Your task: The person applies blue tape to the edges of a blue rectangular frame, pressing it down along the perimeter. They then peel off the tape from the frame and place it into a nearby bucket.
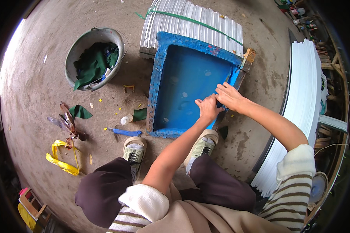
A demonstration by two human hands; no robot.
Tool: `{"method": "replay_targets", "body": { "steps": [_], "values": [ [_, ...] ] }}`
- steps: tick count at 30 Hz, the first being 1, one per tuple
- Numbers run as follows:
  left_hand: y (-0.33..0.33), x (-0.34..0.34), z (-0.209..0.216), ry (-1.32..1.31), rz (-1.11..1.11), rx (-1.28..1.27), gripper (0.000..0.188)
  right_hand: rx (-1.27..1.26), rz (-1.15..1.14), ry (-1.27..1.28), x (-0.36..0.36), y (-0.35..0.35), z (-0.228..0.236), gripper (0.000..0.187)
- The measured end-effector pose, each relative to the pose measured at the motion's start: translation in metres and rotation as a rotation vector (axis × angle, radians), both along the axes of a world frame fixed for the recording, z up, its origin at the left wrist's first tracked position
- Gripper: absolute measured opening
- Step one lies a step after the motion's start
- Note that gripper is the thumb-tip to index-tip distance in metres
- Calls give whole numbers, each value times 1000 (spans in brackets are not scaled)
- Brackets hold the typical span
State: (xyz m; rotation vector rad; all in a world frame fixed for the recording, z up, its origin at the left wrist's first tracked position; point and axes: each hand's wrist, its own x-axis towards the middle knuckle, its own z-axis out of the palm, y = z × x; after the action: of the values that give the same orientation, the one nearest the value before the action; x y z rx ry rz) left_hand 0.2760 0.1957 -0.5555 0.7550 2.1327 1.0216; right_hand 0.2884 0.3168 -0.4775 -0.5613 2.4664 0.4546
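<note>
A blue tray-like frame (156,77) with a paint-worn rim leans on a strapped stack of white sheets (196,17). Both hands are at its right side, close together. My left hand (210,108) has its fingers curled at the inner right edge, thumb pointing left over the blue panel. Just beyond it, my right hand (230,96) is closed with bent fingers against the same rim. Whatever they pinch is hidden by the fingers. A worn wooden bar (248,60) runs along that side, behind the right hand.
A grey bucket (70,64) with dark green cloth stands at left. On the floor lie a blue-handled knife (126,132), a small clear bottle (125,119), green cloth scraps (81,112) and yellow strapping (64,169). A tall stack of white sheets (299,97) stands along the right.
</note>
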Motion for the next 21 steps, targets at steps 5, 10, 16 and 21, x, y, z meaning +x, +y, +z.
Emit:
{"method": "replay_targets", "body": {
  "steps": [5, 10, 16, 21],
  "values": [
    [4, 37, 2, 88, 280, 120, 45, 35, 32, 110, 4, -3, -9, 6],
    [8, 39, -3, -73, 339, 119, 43, -15, -12, 92, 6, -3, -10, 12],
    [10, 26, -10, -92, 238, 36, 47, -52, -62, 79, 14, 2, -16, 26],
    [10, 24, -18, -152, 238, 95, 45, 13, -24, 97, 15, 1, -21, 27]
  ]
}}
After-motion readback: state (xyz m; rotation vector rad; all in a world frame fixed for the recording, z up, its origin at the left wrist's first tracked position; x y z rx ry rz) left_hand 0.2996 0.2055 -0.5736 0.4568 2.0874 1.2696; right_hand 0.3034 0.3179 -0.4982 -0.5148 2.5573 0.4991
